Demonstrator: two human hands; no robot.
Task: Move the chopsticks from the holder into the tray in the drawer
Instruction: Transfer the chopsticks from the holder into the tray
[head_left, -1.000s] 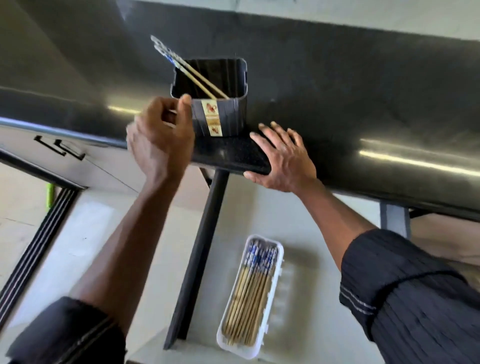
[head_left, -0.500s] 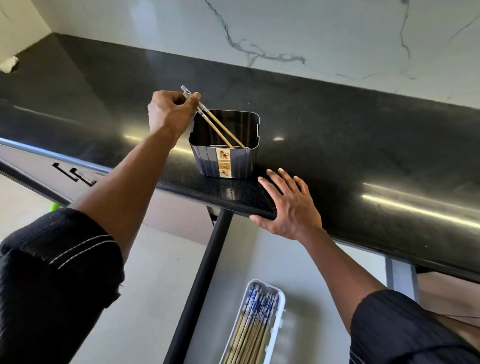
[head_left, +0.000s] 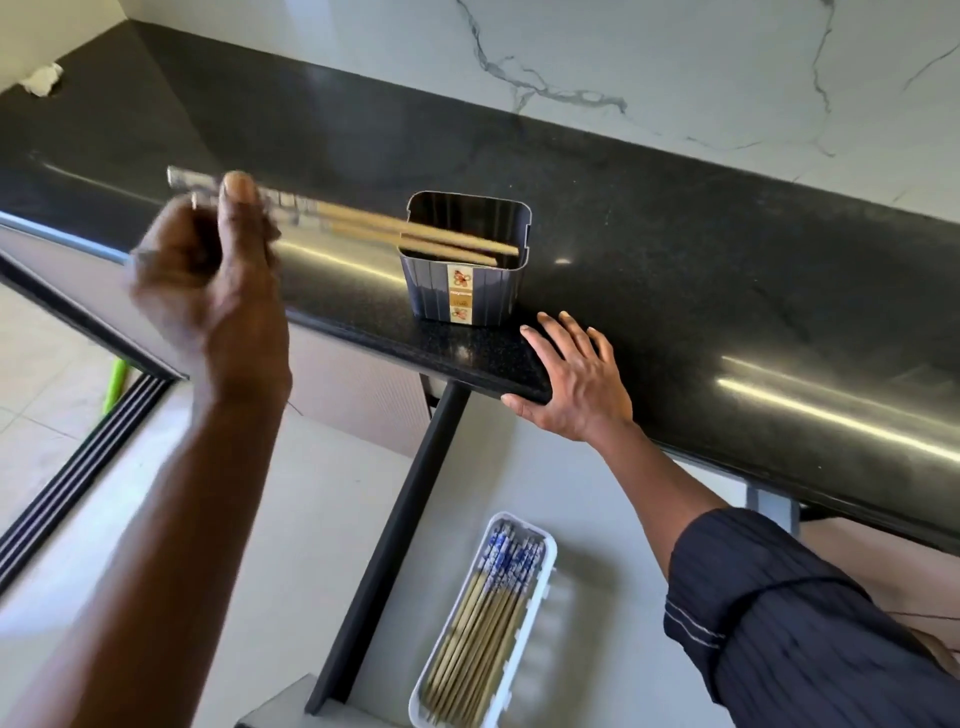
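Head view: a pair of chopsticks (head_left: 395, 234) is pinched at its patterned end between thumb and curled fingers of the blurred left grip (head_left: 208, 291). The pair is held almost level, tips over the mouth of the dark ribbed holder (head_left: 467, 291) on the black desk (head_left: 727, 260). The right grip (head_left: 576, 379) is laid flat, fingers spread, on the desk edge just beside the holder. Below, more chopsticks (head_left: 483, 623) are seen in a white tray (head_left: 540, 587) in the open drawer (head_left: 587, 493).

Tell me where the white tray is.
In the head view, the white tray lies low and centre in the open drawer, below the right hand on the counter edge.
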